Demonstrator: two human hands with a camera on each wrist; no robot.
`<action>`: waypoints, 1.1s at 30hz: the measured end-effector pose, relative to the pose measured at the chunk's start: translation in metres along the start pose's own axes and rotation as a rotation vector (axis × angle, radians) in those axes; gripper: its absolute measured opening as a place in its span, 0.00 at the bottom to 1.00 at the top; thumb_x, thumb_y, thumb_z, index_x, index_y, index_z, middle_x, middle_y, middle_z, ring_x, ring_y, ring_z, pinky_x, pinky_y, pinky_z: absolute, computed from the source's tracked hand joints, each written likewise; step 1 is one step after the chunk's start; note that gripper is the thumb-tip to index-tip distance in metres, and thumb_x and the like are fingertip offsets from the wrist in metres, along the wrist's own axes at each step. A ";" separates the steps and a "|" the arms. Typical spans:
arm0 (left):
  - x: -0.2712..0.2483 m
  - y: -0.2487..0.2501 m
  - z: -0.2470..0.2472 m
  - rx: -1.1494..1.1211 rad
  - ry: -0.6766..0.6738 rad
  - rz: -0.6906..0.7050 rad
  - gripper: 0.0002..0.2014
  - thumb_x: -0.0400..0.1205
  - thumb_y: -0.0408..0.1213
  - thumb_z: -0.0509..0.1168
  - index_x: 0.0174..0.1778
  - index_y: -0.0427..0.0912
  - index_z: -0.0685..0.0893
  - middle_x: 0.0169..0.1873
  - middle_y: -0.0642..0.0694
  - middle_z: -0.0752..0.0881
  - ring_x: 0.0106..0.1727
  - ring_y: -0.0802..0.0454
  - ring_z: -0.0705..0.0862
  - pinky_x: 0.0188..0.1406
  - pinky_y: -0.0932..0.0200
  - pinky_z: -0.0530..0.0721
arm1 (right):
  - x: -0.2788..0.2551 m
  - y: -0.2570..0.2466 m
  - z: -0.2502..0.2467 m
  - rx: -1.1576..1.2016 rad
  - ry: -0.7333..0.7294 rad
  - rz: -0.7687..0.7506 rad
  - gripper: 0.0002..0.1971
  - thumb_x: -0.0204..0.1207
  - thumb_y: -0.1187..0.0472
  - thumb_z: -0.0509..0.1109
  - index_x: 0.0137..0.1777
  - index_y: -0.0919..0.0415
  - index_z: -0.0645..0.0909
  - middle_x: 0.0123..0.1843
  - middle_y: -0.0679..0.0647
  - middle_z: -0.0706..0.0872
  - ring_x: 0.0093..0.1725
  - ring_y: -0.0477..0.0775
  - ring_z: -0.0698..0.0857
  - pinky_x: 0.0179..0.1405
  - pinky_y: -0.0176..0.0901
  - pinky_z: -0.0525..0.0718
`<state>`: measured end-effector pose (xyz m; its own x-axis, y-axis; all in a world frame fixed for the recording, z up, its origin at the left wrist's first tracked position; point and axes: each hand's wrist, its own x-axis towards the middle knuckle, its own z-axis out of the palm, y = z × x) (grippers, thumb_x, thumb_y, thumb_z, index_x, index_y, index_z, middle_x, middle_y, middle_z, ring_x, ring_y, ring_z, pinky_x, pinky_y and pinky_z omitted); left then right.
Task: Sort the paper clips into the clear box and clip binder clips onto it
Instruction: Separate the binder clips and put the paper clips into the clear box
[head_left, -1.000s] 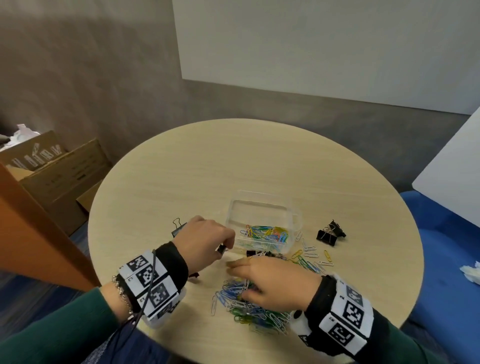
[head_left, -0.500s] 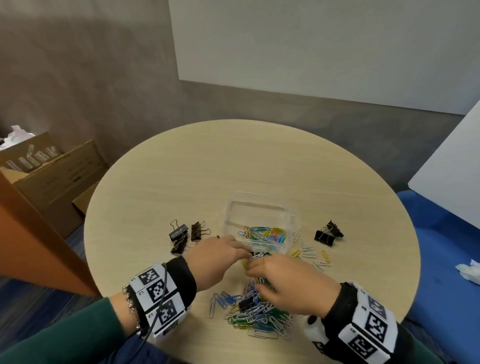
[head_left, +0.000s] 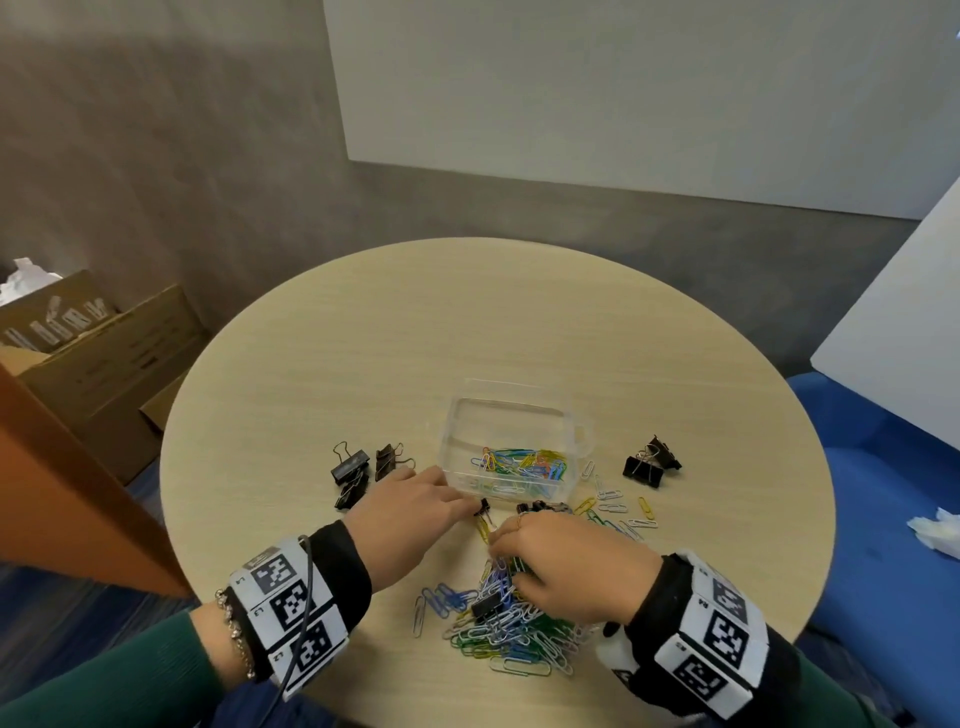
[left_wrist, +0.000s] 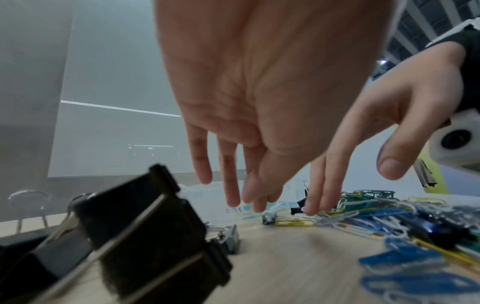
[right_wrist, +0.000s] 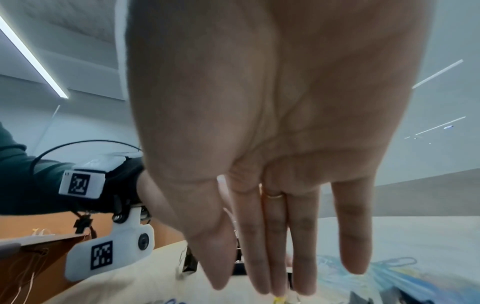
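Paper clips (head_left: 511, 631) lay heaped on the table's (head_left: 467, 338) near edge, a few already in the clear box (head_left: 514, 452) beyond — both hands over them. Right hand (head_left: 566, 569) reached down, fingers straight, gripping nothing; left hand (head_left: 410, 512), fingers extended, neared a small binder clip (head_left: 483, 506).

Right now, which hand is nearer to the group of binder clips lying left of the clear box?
Left. The left hand lies right beside those binder clips, while the right hand works over the paper clip pile, farther off.
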<state>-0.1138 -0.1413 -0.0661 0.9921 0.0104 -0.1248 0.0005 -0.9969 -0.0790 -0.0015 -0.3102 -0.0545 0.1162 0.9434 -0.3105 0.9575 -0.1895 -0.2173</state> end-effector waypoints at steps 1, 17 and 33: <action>0.001 0.001 -0.001 -0.011 0.012 0.022 0.36 0.79 0.20 0.56 0.81 0.53 0.59 0.77 0.56 0.71 0.74 0.50 0.67 0.65 0.52 0.69 | 0.002 -0.002 0.000 -0.011 0.005 -0.014 0.19 0.77 0.61 0.58 0.67 0.61 0.77 0.69 0.56 0.80 0.65 0.60 0.80 0.64 0.58 0.80; -0.006 0.000 -0.006 0.033 0.028 -0.101 0.23 0.83 0.28 0.57 0.74 0.50 0.71 0.68 0.51 0.79 0.66 0.49 0.75 0.64 0.52 0.71 | -0.015 0.017 -0.025 0.127 0.021 0.059 0.20 0.82 0.56 0.60 0.73 0.56 0.76 0.75 0.50 0.78 0.73 0.49 0.77 0.75 0.49 0.73; 0.047 0.039 -0.006 -0.104 -0.050 0.115 0.17 0.83 0.26 0.59 0.67 0.39 0.78 0.56 0.40 0.79 0.52 0.39 0.82 0.50 0.43 0.83 | -0.009 0.045 -0.009 0.145 0.121 0.228 0.17 0.75 0.65 0.70 0.64 0.54 0.78 0.60 0.53 0.83 0.54 0.52 0.82 0.53 0.43 0.80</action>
<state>-0.0664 -0.1803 -0.0693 0.9790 -0.1027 -0.1761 -0.0969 -0.9944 0.0415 0.0433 -0.3248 -0.0528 0.3633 0.8958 -0.2561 0.8564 -0.4293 -0.2868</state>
